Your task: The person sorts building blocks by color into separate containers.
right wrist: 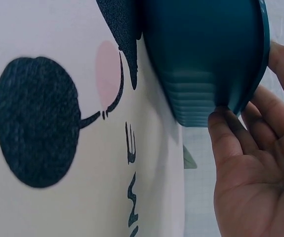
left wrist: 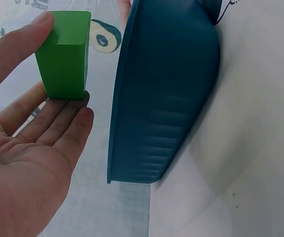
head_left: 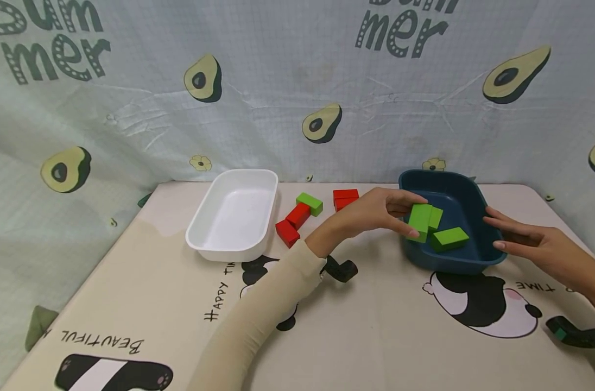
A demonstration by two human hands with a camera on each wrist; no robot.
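Note:
My left hand (head_left: 368, 213) pinches a green block (left wrist: 65, 54) between thumb and fingers, raised over the left side of a dark blue bin (head_left: 473, 209). In the head view, another green block (head_left: 449, 239) lies in the bin. A further green block (head_left: 436, 218) shows partly behind the held one. At the bin's right side is my right hand (head_left: 542, 244), its fingers fairly straight. The right wrist view has those fingertips (right wrist: 221, 114) against the bin's outer wall and rim; nothing is gripped there.
A white bin (head_left: 231, 217) stands on the left of the table. Between the bins lie a green block (head_left: 310, 203), a red block (head_left: 298, 215), another red block (head_left: 287, 233) and more red blocks (head_left: 345, 198) farther right. A patterned cloth (head_left: 278, 81) hangs behind the table.

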